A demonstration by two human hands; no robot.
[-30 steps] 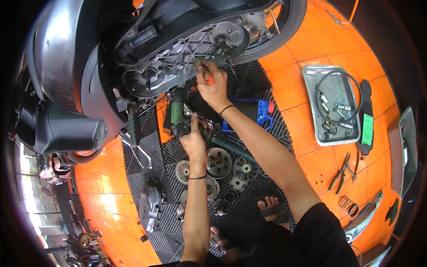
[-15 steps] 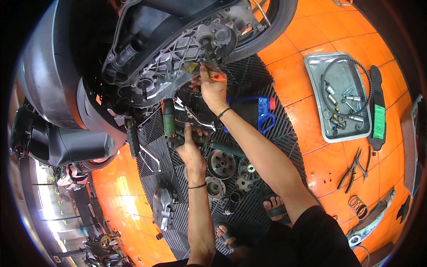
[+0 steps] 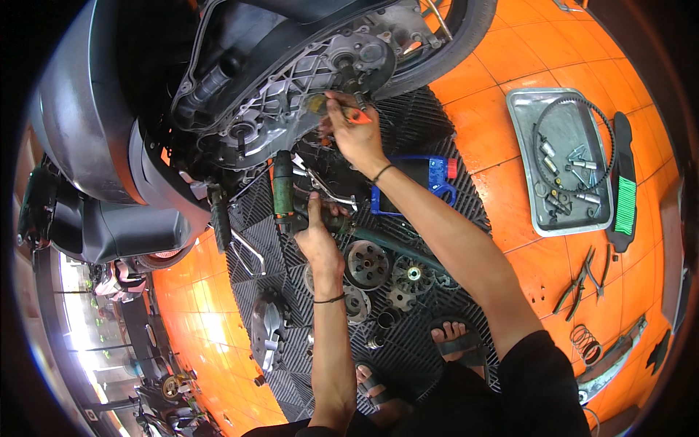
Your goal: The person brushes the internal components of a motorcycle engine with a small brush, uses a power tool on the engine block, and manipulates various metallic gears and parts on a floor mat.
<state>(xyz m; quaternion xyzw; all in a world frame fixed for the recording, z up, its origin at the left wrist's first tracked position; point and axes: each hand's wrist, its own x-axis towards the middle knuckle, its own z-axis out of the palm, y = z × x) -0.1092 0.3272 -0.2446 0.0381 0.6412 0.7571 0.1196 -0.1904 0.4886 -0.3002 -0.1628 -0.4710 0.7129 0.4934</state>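
Note:
My right hand (image 3: 357, 138) is closed around a brush (image 3: 357, 116) with an orange handle. Its yellowish bristles, smeared by motion, are at the lower part of the scooter's bare metal engine case (image 3: 291, 109); whether they touch cannot be made out. Below and to the left, my left hand (image 3: 320, 244) grips a green pistol-shaped tool (image 3: 282, 191), the thumb lying along its near side. The tool's dark tip points up toward the case. A green tube-like length (image 3: 393, 247) runs rightward from behind that hand.
A blue bottle with a red cap (image 3: 422, 186) lies on the black ridged mat (image 3: 298, 386), near round metal parts (image 3: 368, 264). On the orange tiles are a metal tray (image 3: 539, 211) with a belt and sockets, pliers (image 3: 582, 284), and a spring (image 3: 585, 342).
The whole view has shifted slightly. Against the case, the brush has moved a little to the left. My left hand keeps its hold on the green tool.

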